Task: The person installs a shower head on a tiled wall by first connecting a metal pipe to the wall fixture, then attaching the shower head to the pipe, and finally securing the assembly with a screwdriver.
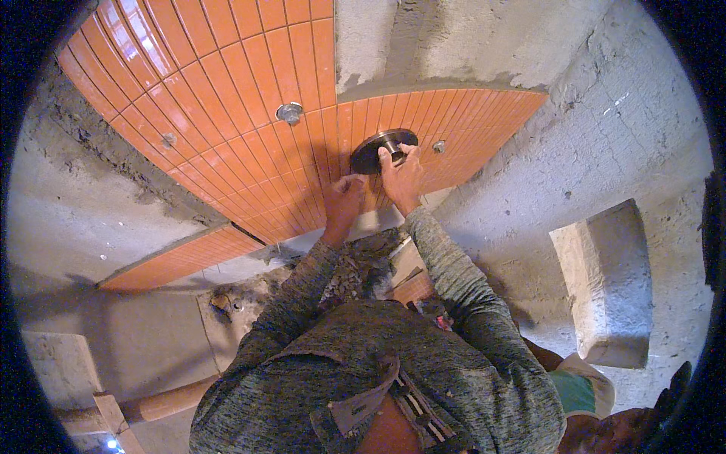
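A round dark plate with a shiny metal stem at its middle is up against the orange tiled wall. My right hand grips that stem, thumb and fingers closed around it. Just below the plate's lower left edge, my left hand has its fingers curled together close to the tiles. Whether it pinches anything small is hidden. Metal pipe fittings poke out of the tiles on both sides: a larger fitting to the left and a smaller fitting to the right.
Bare grey plaster covers the wall on the right, where a recessed niche is cut. Rubble lies below my forearms. A wooden pole crosses at lower left. Part of another person shows at lower right.
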Demonstrator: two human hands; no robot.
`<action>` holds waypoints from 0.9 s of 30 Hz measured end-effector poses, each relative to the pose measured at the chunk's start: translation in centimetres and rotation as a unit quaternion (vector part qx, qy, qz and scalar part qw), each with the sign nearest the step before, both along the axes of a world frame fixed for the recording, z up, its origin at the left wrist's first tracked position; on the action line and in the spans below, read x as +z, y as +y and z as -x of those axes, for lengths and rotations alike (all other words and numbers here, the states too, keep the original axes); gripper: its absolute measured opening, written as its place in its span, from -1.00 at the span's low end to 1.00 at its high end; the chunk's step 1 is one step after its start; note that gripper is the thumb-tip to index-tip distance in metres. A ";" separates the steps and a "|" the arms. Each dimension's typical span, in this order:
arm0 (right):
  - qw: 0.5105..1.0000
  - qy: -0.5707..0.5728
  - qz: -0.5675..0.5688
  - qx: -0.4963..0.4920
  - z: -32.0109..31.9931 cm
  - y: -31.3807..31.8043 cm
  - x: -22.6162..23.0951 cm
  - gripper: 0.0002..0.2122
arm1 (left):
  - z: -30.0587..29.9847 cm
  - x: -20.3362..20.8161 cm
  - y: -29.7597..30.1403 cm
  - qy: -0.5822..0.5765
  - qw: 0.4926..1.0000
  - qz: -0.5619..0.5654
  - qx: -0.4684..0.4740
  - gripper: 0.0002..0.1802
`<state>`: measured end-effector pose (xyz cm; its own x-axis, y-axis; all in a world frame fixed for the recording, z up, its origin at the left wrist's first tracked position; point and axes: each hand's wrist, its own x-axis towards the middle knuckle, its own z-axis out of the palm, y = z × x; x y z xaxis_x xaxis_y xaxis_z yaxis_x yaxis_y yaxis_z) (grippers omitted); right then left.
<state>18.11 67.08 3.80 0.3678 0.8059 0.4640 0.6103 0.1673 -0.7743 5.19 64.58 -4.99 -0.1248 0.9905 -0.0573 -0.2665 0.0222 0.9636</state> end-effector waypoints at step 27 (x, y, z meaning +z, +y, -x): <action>0.578 0.736 0.216 0.278 -2.5 2.6 0.3 -0.59 | -0.3 1.8 -1.0 -0.039 0.997 0.071 -0.014 -0.75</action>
